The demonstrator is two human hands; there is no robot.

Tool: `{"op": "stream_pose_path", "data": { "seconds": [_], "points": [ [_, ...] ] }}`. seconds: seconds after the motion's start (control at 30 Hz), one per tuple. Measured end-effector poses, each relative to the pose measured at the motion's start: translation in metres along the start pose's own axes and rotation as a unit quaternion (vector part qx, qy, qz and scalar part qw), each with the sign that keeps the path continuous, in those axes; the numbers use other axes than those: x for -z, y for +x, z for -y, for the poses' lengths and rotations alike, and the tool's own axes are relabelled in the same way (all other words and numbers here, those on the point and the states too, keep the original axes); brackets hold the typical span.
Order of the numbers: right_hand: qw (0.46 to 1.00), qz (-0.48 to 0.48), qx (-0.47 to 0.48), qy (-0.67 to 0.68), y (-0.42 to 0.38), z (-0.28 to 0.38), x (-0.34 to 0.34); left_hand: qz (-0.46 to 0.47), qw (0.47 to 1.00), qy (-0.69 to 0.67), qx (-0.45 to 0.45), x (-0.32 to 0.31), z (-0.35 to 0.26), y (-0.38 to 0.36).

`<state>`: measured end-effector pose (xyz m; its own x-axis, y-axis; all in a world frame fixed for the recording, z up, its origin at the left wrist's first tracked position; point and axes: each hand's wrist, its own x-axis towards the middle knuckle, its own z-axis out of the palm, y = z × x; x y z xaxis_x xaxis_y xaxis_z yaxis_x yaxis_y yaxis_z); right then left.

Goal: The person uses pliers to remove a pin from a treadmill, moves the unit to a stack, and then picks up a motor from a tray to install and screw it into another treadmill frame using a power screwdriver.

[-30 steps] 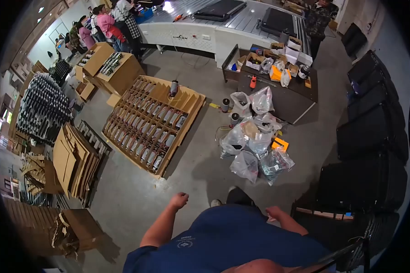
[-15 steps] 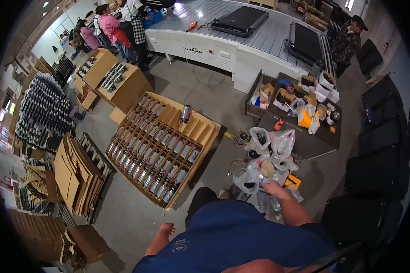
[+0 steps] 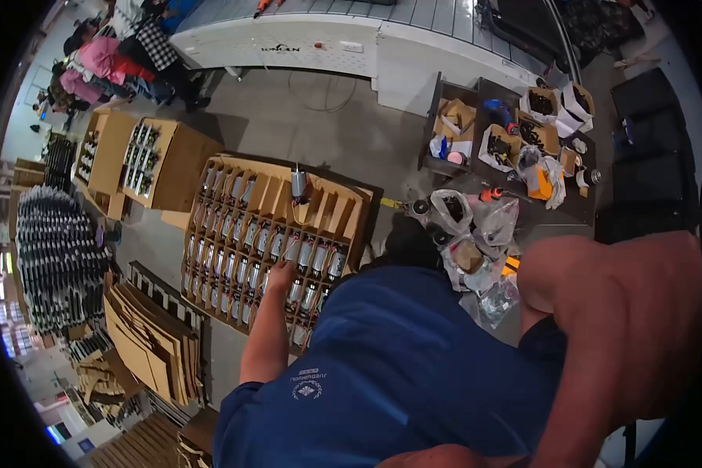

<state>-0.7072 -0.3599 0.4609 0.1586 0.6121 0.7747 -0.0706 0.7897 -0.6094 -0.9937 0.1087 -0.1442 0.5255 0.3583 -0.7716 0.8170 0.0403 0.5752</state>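
Head: motors [image 3: 264, 235] beneath left grip [image 3: 282, 274]

head-worn view, looking forward, steeply down

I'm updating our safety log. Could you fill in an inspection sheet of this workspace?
Surface: grey floor; dark desk.
Job's things: wired silver cylinders in a cardboard tray; one upright cylinder near its far edge.
Clutter: plastic bags on the floor; open boxes of small dark parts on the desk.
Hands: left hand at the cylinders, grip unclear; right hand close to the camera, grip unclear.
Cables: thin cable looped on the floor beside the white machine.
Surroundings: people by the machine; stacked cardboard sheets.
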Motion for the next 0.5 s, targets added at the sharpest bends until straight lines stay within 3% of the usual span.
{"op": "stream_pose_path", "data": {
  "seconds": [0.07, 0.1, 0.13, 0.2, 0.27, 0.4, 0.47, 0.5],
  "points": [
    [1.0, -0.003, 0.001, -0.022, 0.009, -0.007, 0.044, -0.012, 0.985, -0.174, -0.002, 0.005, -0.086, 0.025],
    [1.0, -0.005, 0.0, -0.03, 0.014, -0.011, 0.069, -0.03, 0.987, -0.16, 0.0, 0.002, -0.138, 0.02],
    [0.999, -0.006, 0.001, -0.038, 0.019, -0.013, 0.093, -0.042, 0.992, -0.045, -0.109, 0.003, -0.154, 0.042],
    [0.999, -0.014, 0.004, -0.05, 0.026, -0.02, 0.148, -0.037, 0.992, -0.117, 0.0, -0.002, -0.187, 0.078],
    [0.998, -0.022, 0.01, -0.06, 0.03, -0.022, 0.206, -0.001, 0.996, -0.086, 0.033, -0.009, -0.206, 0.113],
    [0.997, -0.034, 0.02, -0.074, 0.046, -0.016, 0.324, 0.032, 0.978, 0.037, 0.203, -0.034, -0.197, 0.178],
    [0.996, -0.042, 0.024, -0.081, 0.056, -0.007, 0.384, 0.076, 0.961, 0.212, 0.161, -0.035, -0.195, 0.194],
    [0.996, -0.042, 0.024, -0.079, 0.062, -0.003, 0.41, 0.111, 0.924, 0.364, 0.048, -0.04, -0.233, 0.19]
  ]
}}
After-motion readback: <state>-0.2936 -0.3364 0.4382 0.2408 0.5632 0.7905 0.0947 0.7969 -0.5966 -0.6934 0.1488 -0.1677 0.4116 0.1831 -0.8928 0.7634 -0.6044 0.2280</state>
